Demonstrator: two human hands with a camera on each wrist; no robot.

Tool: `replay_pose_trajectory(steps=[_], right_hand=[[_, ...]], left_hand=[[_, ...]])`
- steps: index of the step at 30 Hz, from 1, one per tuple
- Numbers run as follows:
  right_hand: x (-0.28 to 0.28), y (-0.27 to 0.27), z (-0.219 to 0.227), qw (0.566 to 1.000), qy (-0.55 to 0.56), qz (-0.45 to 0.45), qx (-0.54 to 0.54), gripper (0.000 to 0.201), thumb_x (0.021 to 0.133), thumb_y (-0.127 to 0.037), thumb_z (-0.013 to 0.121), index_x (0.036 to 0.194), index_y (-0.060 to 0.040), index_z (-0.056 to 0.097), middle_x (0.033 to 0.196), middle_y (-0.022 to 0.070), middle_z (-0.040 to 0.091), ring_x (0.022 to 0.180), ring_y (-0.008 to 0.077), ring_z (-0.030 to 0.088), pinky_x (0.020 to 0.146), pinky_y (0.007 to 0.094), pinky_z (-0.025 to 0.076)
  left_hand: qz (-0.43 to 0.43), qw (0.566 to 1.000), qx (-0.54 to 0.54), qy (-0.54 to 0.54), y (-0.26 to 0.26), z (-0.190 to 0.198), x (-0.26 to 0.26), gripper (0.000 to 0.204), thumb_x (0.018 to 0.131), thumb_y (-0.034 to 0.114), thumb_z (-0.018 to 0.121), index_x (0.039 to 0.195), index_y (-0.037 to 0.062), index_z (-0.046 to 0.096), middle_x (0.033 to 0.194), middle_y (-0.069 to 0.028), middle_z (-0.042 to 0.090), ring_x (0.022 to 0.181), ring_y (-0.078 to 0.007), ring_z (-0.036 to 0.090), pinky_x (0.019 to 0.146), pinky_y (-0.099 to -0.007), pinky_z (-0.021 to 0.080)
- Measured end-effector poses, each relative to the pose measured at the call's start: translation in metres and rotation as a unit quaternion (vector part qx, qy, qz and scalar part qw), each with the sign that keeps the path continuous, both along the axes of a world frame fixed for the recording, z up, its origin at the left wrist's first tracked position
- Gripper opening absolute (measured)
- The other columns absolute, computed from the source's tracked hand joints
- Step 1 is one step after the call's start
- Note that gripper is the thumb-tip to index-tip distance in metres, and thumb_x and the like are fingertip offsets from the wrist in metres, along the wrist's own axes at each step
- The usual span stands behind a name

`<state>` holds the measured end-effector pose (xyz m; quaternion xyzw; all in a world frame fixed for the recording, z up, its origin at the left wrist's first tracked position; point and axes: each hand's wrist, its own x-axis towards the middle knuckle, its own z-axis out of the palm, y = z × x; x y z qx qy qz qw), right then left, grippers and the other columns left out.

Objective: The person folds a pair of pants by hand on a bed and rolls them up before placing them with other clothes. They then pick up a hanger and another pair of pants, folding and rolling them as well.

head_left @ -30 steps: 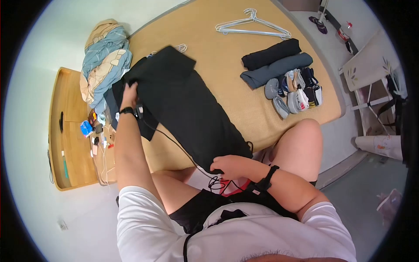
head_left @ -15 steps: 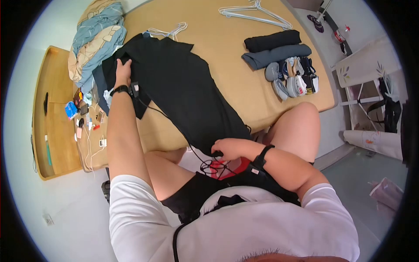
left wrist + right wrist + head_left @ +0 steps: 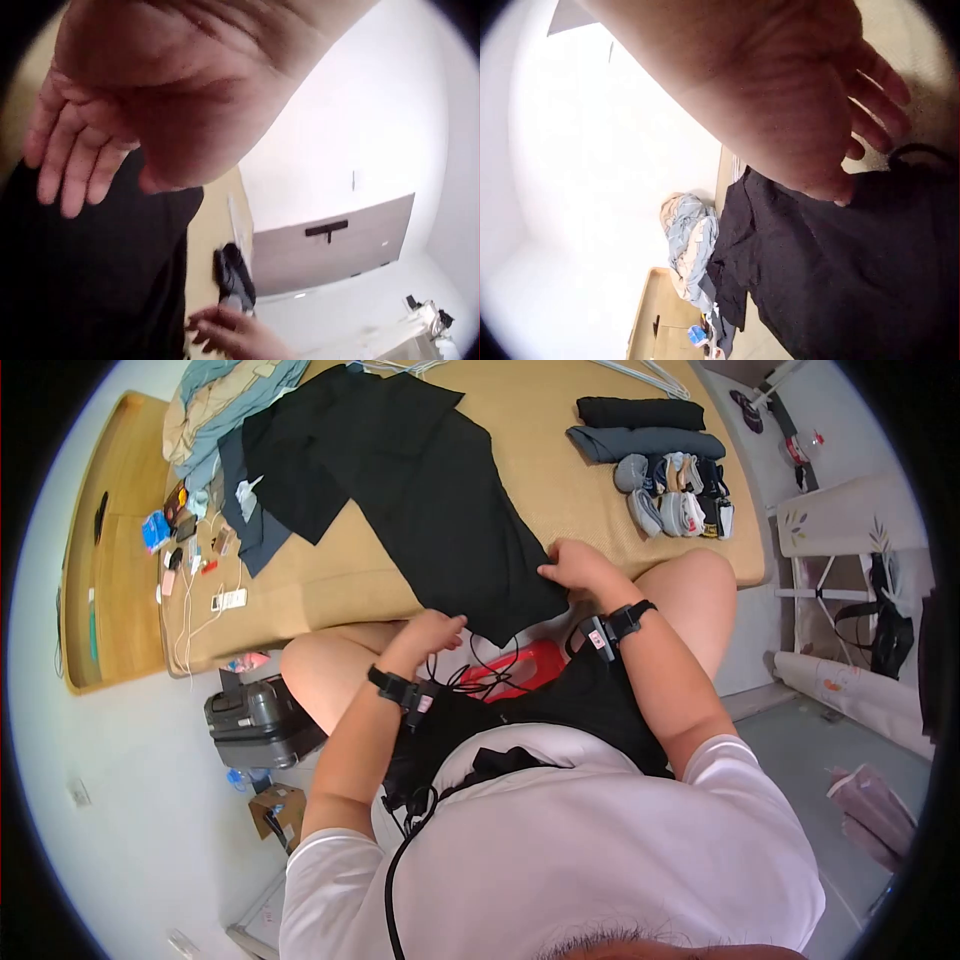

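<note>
A long black garment [image 3: 450, 510] lies flat across the mattress, its near end hanging at the edge between the person's knees. The left hand [image 3: 432, 635] is at the near left corner of this garment; in the left wrist view its fingers [image 3: 71, 169] are loosely extended over the black cloth. At the near right side, the right hand [image 3: 582, 567] has its fingertips right by the cloth's edge. Its fingers are relaxed and spread in the right wrist view, beside a black cord loop [image 3: 922, 152]. Neither hand grips the cloth.
Rolled dark clothes [image 3: 645, 445] and rows of folded socks [image 3: 670, 515] lie at the right of the mattress [image 3: 560, 470]. White hangers [image 3: 650, 378] are at the back. A crumpled quilt [image 3: 215, 410] and a dark blue garment [image 3: 262, 540] lie left. Black cables [image 3: 485, 675] dangle between the legs.
The left hand has let go of the far left part of the garment and come back to its near end. The right hand has moved up and right along the near edge, its fingers now loosened.
</note>
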<state>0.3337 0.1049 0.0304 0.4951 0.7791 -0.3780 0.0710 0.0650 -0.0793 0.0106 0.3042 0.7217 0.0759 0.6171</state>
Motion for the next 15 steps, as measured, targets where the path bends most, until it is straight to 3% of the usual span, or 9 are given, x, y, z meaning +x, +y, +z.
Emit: replay_pose_trajectory(steps=[2, 3, 4, 6, 7, 10, 11, 13, 15], right_hand=[[-0.007, -0.008, -0.006, 0.999, -0.015, -0.002, -0.049, 0.051, 0.083, -0.032, 0.079, 0.117, 0.0039, 0.068, 0.106, 0.0246, 0.073, 0.100, 0.0385, 0.071, 0.088, 0.0435, 0.056], [-0.008, -0.014, -0.009, 1.000, -0.001, -0.007, -0.013, 0.059, 0.083, -0.034, 0.080, 0.123, 0.0061, 0.064, 0.110, 0.0269, 0.072, 0.101, 0.0387, 0.071, 0.088, 0.0431, 0.056], [-0.008, -0.021, -0.012, 1.000, 0.014, -0.011, 0.022, 0.066, 0.083, -0.035, 0.081, 0.129, 0.0083, 0.060, 0.114, 0.0292, 0.070, 0.103, 0.0388, 0.071, 0.088, 0.0427, 0.056], [-0.008, -0.020, -0.025, 0.999, 0.032, -0.035, -0.004, 0.069, 0.083, -0.037, 0.081, 0.130, 0.0086, 0.058, 0.114, 0.0275, 0.071, 0.101, 0.0363, 0.072, 0.086, 0.0413, 0.057], [-0.006, -0.018, -0.030, 0.996, 0.050, -0.062, -0.034, 0.072, 0.083, -0.038, 0.082, 0.132, 0.0089, 0.056, 0.114, 0.0258, 0.071, 0.099, 0.0338, 0.072, 0.083, 0.0399, 0.057], [0.005, -0.022, -0.020, 0.983, 0.141, -0.032, -0.116, 0.063, 0.086, -0.035, 0.080, 0.129, 0.0060, 0.059, 0.107, 0.0180, 0.072, 0.090, 0.0256, 0.071, 0.075, 0.0357, 0.057], [0.008, -0.023, -0.017, 0.983, 0.138, -0.031, -0.113, 0.063, 0.086, -0.035, 0.080, 0.129, 0.0060, 0.059, 0.107, 0.0180, 0.072, 0.090, 0.0256, 0.071, 0.075, 0.0357, 0.057], [0.014, -0.026, -0.012, 0.964, 0.161, -0.053, -0.205, 0.052, 0.089, -0.033, 0.077, 0.121, 0.0057, 0.064, 0.102, 0.0161, 0.072, 0.086, 0.0243, 0.071, 0.071, 0.0364, 0.056], [0.019, -0.023, -0.014, 0.969, 0.123, -0.037, -0.209, 0.048, 0.091, -0.032, 0.076, 0.119, 0.0053, 0.064, 0.099, 0.0146, 0.071, 0.082, 0.0226, 0.070, 0.067, 0.0353, 0.055]], left_hand=[[0.053, 0.998, -0.022, -0.017, -0.005, -0.021, 0.013, 0.043, 0.100, 0.042, 0.064, 0.111, 0.0005, 0.068, 0.104, -0.0127, 0.073, 0.096, -0.0222, 0.069, 0.082, -0.0331, 0.054], [0.097, 0.993, -0.050, -0.035, -0.009, -0.029, 0.020, 0.046, 0.100, 0.042, 0.066, 0.119, -0.0003, 0.065, 0.115, -0.0149, 0.071, 0.104, -0.0238, 0.069, 0.085, -0.0342, 0.054], [0.100, 0.993, -0.050, -0.037, -0.014, -0.038, 0.027, 0.046, 0.100, 0.042, 0.066, 0.119, -0.0003, 0.065, 0.115, -0.0149, 0.071, 0.104, -0.0238, 0.069, 0.085, -0.0342, 0.054], [0.236, 0.965, 0.013, -0.117, -0.017, -0.051, 0.035, 0.057, 0.096, 0.039, 0.072, 0.132, -0.0011, 0.055, 0.134, -0.0171, 0.062, 0.118, -0.0259, 0.062, 0.092, -0.0362, 0.051], [0.250, 0.955, 0.020, -0.160, -0.021, -0.057, 0.037, 0.062, 0.092, 0.037, 0.077, 0.135, 0.0002, 0.051, 0.138, -0.0158, 0.058, 0.126, -0.0260, 0.056, 0.098, -0.0381, 0.048], [0.258, 0.953, 0.039, -0.156, -0.027, -0.035, 0.048, 0.059, 0.090, 0.036, 0.079, 0.129, 0.0003, 0.054, 0.135, -0.0150, 0.059, 0.129, -0.0255, 0.051, 0.103, -0.0411, 0.045], [0.245, 0.955, 0.088, -0.143, -0.028, -0.038, 0.046, 0.056, 0.088, 0.036, 0.081, 0.126, 0.0029, 0.055, 0.133, -0.0127, 0.059, 0.126, -0.0247, 0.052, 0.102, -0.0420, 0.045], [0.271, 0.948, 0.079, -0.149, -0.027, -0.046, 0.036, 0.055, 0.087, 0.035, 0.080, 0.126, 0.0044, 0.056, 0.134, -0.0115, 0.059, 0.125, -0.0247, 0.052, 0.103, -0.0407, 0.043], [0.318, 0.936, 0.053, -0.142, -0.024, -0.043, 0.036, 0.049, 0.088, 0.033, 0.079, 0.125, 0.0085, 0.058, 0.136, -0.0070, 0.059, 0.125, -0.0232, 0.052, 0.106, -0.0373, 0.038]])
